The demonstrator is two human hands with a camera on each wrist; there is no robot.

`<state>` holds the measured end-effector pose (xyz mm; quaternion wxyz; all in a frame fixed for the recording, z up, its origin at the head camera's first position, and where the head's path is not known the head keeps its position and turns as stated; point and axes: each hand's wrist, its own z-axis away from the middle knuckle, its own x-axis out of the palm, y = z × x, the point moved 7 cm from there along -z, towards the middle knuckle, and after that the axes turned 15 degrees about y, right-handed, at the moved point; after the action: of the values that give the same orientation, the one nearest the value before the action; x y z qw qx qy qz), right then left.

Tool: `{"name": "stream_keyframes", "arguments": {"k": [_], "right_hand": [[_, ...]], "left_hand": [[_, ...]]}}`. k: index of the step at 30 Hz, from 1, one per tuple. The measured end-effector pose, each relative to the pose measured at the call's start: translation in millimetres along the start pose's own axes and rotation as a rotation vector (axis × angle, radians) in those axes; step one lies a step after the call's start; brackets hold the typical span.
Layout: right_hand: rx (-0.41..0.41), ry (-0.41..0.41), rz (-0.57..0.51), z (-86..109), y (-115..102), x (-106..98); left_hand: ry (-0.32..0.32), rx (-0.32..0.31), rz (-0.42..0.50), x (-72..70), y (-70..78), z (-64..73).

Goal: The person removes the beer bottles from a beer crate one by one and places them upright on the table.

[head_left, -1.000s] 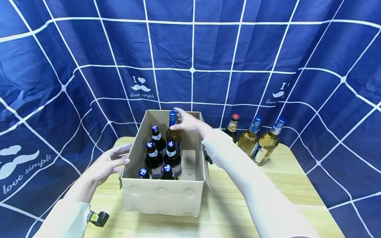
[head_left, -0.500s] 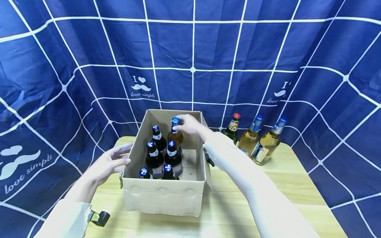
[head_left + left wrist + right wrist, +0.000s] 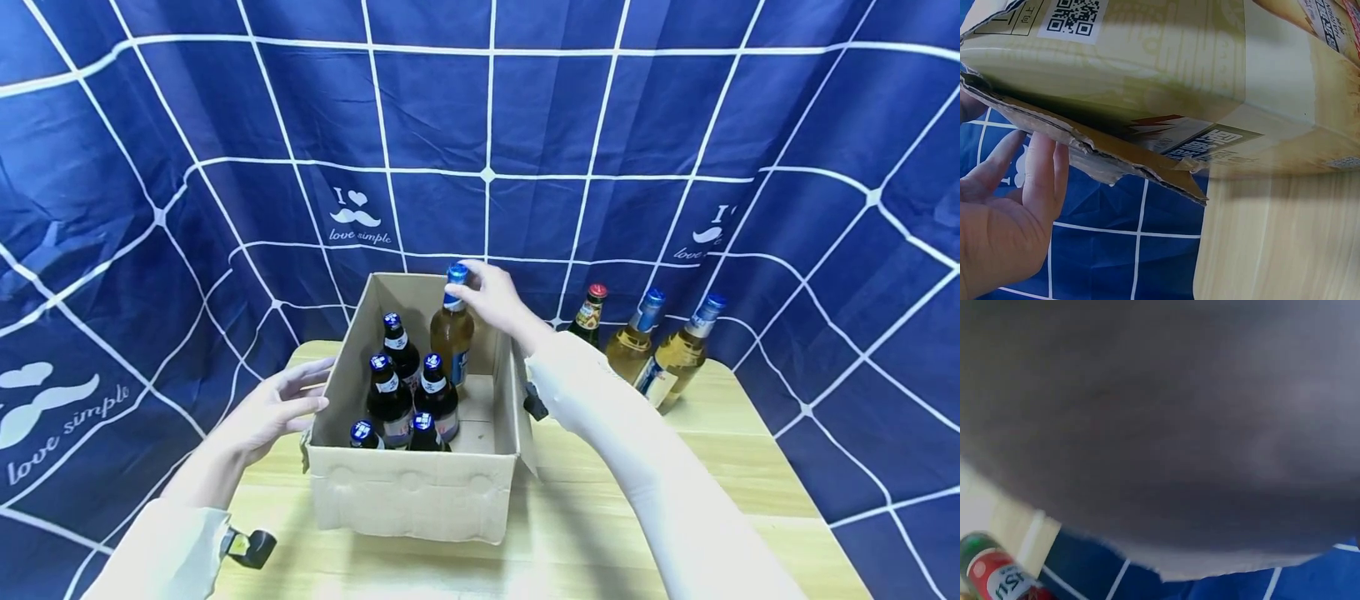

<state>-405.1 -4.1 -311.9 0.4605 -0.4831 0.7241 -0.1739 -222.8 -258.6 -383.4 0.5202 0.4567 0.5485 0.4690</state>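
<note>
My right hand (image 3: 491,296) pinches the neck of an amber beer bottle (image 3: 452,333) with a blue cap, held upright inside the back of a cardboard box (image 3: 411,496). Several dark brown beer bottles (image 3: 388,408) with blue caps stand along the box's left and middle. My left hand (image 3: 281,408) lies along the outside of the left wall, fingers extended. In the left wrist view, the left hand's fingers (image 3: 1040,169) are at a torn flap (image 3: 1085,147) of the box. A blurred dark surface fills most of the right wrist view.
Right of the box stand a green bottle with a red cap (image 3: 589,312) and two pale golden bottles (image 3: 632,340) with blue caps. The box sits on a wooden table (image 3: 750,483), with a blue gridded curtain (image 3: 540,108) behind and at the sides.
My right hand lowers over the amber bottle's neck, takes hold of it, then lifts it and shifts it slightly right. The left hand stays in place.
</note>
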Motion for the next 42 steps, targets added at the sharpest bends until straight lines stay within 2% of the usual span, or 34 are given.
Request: {"name": "stream_keyframes", "arguments": {"k": [4,10,14,18,22,27,30,33,36,42], "right_hand": [[-0.026,0.154,-0.043,-9.0,-19,-32],[-0.151,0.376,-0.088,-24.1,-78,-94],[-0.185,0.492,-0.120,-28.8,-112,-134],[-0.176,0.521,-0.190,-26.9,-135,-166],[-0.138,0.516,-0.237,-21.4,-145,-195],[-0.092,0.506,-0.224,-8.1,-141,-228],[-0.073,0.499,-0.163,5.3,-132,-246],[-0.052,0.489,-0.056,20.9,-117,-262],[-0.037,0.474,0.097,38.8,-96,-278],[-0.034,0.465,0.357,79.8,-42,-309]], "left_hand": [[-0.007,0.001,0.017,0.7,0.0,0.5],[-0.013,-0.011,0.032,1.4,0.3,-1.9],[-0.015,-0.002,0.028,0.3,1.4,-2.5],[-0.020,-0.003,0.028,0.0,1.6,-2.5],[-0.031,-0.005,0.031,0.9,1.5,-2.0],[-0.031,-0.008,0.042,1.0,1.1,-1.2],[-0.034,-0.015,0.046,1.2,0.4,-0.8],[-0.034,-0.016,0.043,0.6,0.1,0.1],[-0.032,-0.014,0.041,-0.1,0.6,0.9],[-0.044,-0.009,0.047,2.6,1.2,0.4]]}}
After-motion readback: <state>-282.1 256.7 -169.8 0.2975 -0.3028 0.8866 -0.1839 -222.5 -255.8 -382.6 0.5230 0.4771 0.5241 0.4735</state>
